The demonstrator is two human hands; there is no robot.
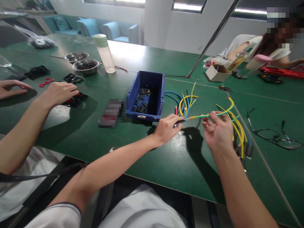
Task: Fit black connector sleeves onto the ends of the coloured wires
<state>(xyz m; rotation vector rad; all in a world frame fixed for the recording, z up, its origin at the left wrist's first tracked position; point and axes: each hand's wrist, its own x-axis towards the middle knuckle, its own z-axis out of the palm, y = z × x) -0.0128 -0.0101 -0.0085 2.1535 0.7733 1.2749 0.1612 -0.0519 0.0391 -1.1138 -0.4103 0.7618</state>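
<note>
My right hand (219, 131) pinches a yellow-and-green wire (200, 117) that curves up and away to the right. My left hand (167, 128) is closed on a small black sleeve (180, 122), right at the wire's left end, where a bit of metal shows. Whether the wire is inside the sleeve I cannot tell. Behind my hands lies a bundle of blue and yellow-green wires (187, 103). More yellow and blue wires (241, 136) with black sleeves on their ends lie beside my right hand. A blue bin (145, 116) holding several black sleeves (142, 103) stands beyond my left hand.
Glasses (273, 137) lie at right. Left of the bin are a blurred-out flat object (110, 113), a bottle (105, 55) and two metal bowls (86, 71). A co-worker's hands (55, 95) handle black parts at left. Another person sits across the table (152, 152) near a small box (217, 74).
</note>
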